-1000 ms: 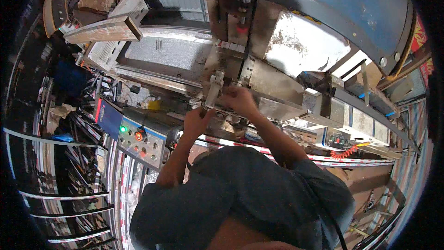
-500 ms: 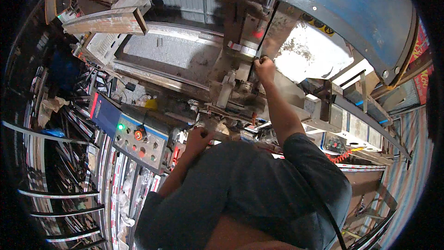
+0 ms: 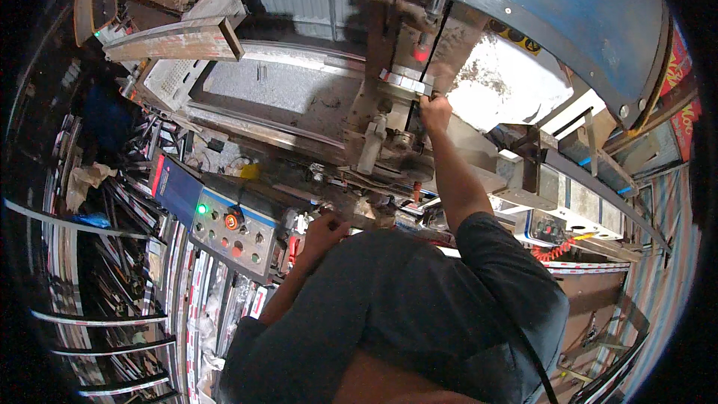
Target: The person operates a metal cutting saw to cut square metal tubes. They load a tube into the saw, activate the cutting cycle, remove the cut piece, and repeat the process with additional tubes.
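My right hand [image 3: 435, 112] reaches forward to the machine bed, its fingers closed at the right end of a short, light metal bar [image 3: 407, 82] with a red-and-white label strip. The bar lies crosswise over a dark slot, in front of a cylindrical part with a red glow [image 3: 421, 52]. Just nearer stands a metal clamp [image 3: 372, 147] with a round fitting beside it. Low and close to my body, my left hand [image 3: 323, 232] is curled next to cluttered metal pieces. What its fingers hold, if anything, is hidden.
A blue machine hood [image 3: 523, 4] arches over the right side. To the left stands a control panel [image 3: 235, 236] with buttons and a green light. Long metal profiles [image 3: 112, 254] fill racks at far left. A white dusty sheet [image 3: 508, 86] is right of the slot.
My right hand and the short metal bar have shifted slightly right and toward me. The left hand has stayed low by my body. The whole view has shifted a little.
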A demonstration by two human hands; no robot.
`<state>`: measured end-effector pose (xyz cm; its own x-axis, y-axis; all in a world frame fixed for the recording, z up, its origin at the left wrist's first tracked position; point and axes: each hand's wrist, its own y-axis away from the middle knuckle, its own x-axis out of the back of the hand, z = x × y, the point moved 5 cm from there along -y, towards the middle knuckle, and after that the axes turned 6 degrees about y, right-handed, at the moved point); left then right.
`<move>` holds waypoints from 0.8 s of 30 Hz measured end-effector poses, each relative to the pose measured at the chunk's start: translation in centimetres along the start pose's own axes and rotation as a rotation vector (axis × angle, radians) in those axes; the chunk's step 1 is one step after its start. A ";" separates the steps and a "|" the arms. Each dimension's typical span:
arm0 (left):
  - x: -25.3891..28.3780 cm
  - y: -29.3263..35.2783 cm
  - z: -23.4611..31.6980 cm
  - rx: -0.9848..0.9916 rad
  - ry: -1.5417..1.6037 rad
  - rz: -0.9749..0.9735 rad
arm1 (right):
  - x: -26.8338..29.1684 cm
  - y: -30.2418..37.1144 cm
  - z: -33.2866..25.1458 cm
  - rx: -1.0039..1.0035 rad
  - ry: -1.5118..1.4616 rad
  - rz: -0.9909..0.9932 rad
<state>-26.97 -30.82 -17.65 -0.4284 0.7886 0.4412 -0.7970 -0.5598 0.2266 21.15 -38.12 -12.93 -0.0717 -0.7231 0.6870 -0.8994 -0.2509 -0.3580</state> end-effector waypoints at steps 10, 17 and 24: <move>-0.3 -0.6 -0.5 -0.043 0.030 -0.006 | 2.1 2.1 0.3 -0.066 -0.146 0.012; 1.2 -1.0 0.2 -0.010 0.015 0.002 | 5.1 8.3 -1.5 -0.132 -0.188 -0.003; 2.2 0.5 -2.6 -0.022 -0.009 -0.206 | 6.1 24.3 1.5 -0.152 -0.530 -0.265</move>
<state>-29.42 -28.71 -18.83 -0.2513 0.8836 0.3950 -0.8767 -0.3807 0.2940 -0.54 -49.58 -18.40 0.3524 -0.8802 0.3180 -0.9114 -0.3999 -0.0967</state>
